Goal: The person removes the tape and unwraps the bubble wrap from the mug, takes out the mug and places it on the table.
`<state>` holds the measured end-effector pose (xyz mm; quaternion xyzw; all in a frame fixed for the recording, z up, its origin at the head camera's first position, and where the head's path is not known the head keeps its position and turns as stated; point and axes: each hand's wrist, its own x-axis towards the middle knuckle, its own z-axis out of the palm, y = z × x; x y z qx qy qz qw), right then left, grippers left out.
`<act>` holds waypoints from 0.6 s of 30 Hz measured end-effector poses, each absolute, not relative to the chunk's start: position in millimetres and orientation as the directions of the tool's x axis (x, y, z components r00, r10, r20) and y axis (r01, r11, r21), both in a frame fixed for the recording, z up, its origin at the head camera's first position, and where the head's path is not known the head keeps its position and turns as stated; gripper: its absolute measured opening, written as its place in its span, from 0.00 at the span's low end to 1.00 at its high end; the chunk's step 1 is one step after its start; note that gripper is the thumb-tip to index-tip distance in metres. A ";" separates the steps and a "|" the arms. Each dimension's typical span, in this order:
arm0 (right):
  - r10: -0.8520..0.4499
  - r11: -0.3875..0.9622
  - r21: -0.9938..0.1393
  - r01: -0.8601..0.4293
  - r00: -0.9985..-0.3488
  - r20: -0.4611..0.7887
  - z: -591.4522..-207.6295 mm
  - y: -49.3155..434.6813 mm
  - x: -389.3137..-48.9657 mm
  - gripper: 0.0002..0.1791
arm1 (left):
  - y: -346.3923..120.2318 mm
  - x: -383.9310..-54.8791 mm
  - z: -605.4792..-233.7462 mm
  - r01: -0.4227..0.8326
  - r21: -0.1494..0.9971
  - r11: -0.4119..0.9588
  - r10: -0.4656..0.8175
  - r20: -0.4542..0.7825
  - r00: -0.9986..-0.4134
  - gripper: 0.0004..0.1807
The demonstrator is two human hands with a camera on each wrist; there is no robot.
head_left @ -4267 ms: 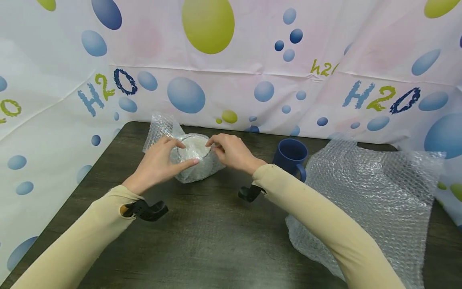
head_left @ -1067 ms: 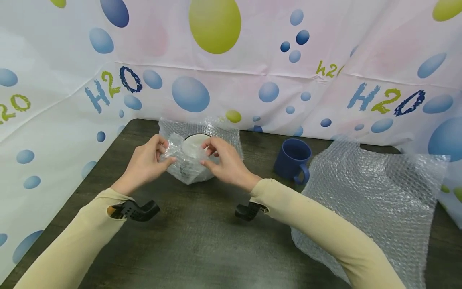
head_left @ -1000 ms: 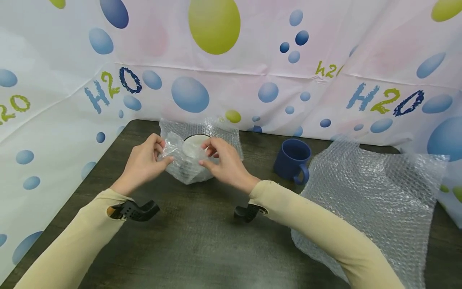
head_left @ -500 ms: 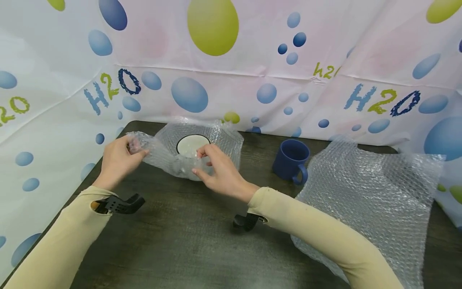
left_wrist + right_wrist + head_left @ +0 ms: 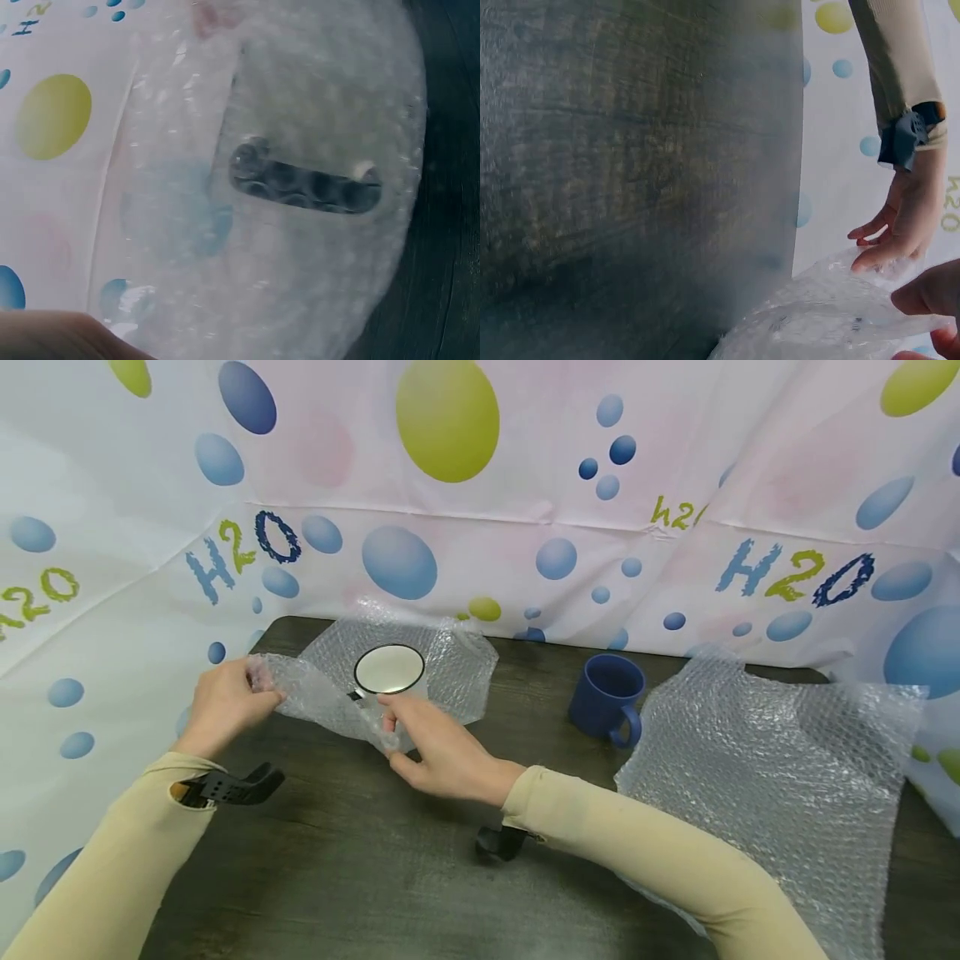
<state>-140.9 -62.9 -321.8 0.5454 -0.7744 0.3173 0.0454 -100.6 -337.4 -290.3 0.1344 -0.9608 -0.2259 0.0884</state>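
Observation:
A white mug with a dark rim [image 5: 389, 669] stands upright at the back left, in a sheet of bubble wrap [image 5: 318, 689] spread behind it and pulled out to its left. My left hand [image 5: 225, 702] pinches the sheet's left end between thumb and fingers. In front of the mug, my right hand [image 5: 442, 752] pinches the wrap near the mug's side, palm turned left. Through the bubble wrap [image 5: 315, 285] in the left wrist view, a dark handle-like band [image 5: 307, 186] shows. The right wrist view has the wrap between my right fingers, with my left hand [image 5: 904, 217] beyond.
A blue mug [image 5: 606, 696] stands to the right, its handle toward the front right. Another large sheet of bubble wrap [image 5: 772, 785] lies over the table's right side, under my right arm. A printed curtain [image 5: 510, 468] hangs right behind the dark table [image 5: 337, 868].
My left hand has drawn the wrap's end away to the left, uncovering the white mug's top. My right hand has come slightly left and toward me. The blue mug has stayed put.

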 end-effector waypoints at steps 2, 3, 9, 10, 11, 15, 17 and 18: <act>-0.833 0.198 -0.403 -0.893 -0.370 0.411 -322.6 -63.1 -137.9 0.19 | -338.4 -99.0 -289.4 -0.223 0.443 0.868 -0.292 0.094 -0.952 0.09; -0.839 0.200 -0.389 -0.899 -0.363 0.406 -323.3 -62.9 -136.6 0.17 | -338.9 -98.4 -289.0 -0.226 0.436 0.871 -0.290 0.085 -0.953 0.07; -0.870 0.250 -0.346 -0.904 -0.367 0.330 -326.5 -57.6 -126.5 0.14 | -348.7 -93.7 -285.8 -0.223 0.387 0.895 -0.257 0.037 -0.966 0.09; -0.874 0.257 -0.346 -0.902 -0.369 0.315 -326.7 -56.8 -124.9 0.14 | -351.2 -92.7 -285.2 -0.217 0.381 0.899 -0.245 0.026 -0.969 0.10; -0.878 0.262 -0.350 -0.899 -0.372 0.300 -327.0 -56.1 -123.3 0.15 | -353.7 -91.5 -284.7 -0.213 0.379 0.901 -0.235 0.014 -0.972 0.11; -0.893 0.276 -0.350 -0.895 -0.373 0.250 -328.2 -54.6 -119.5 0.16 | -362.4 -87.0 -283.4 -0.180 0.378 0.908 -0.184 -0.027 -0.983 0.10; -0.899 0.286 -0.349 -0.892 -0.376 0.224 -328.7 -54.1 -118.1 0.17 | -366.3 -84.7 -283.0 -0.160 0.380 0.911 -0.155 -0.044 -0.987 0.11; -0.903 0.292 -0.350 -0.890 -0.377 0.207 -328.7 -53.9 -117.4 0.18 | -367.9 -83.6 -282.6 -0.155 0.382 0.911 -0.144 -0.058 -0.988 0.10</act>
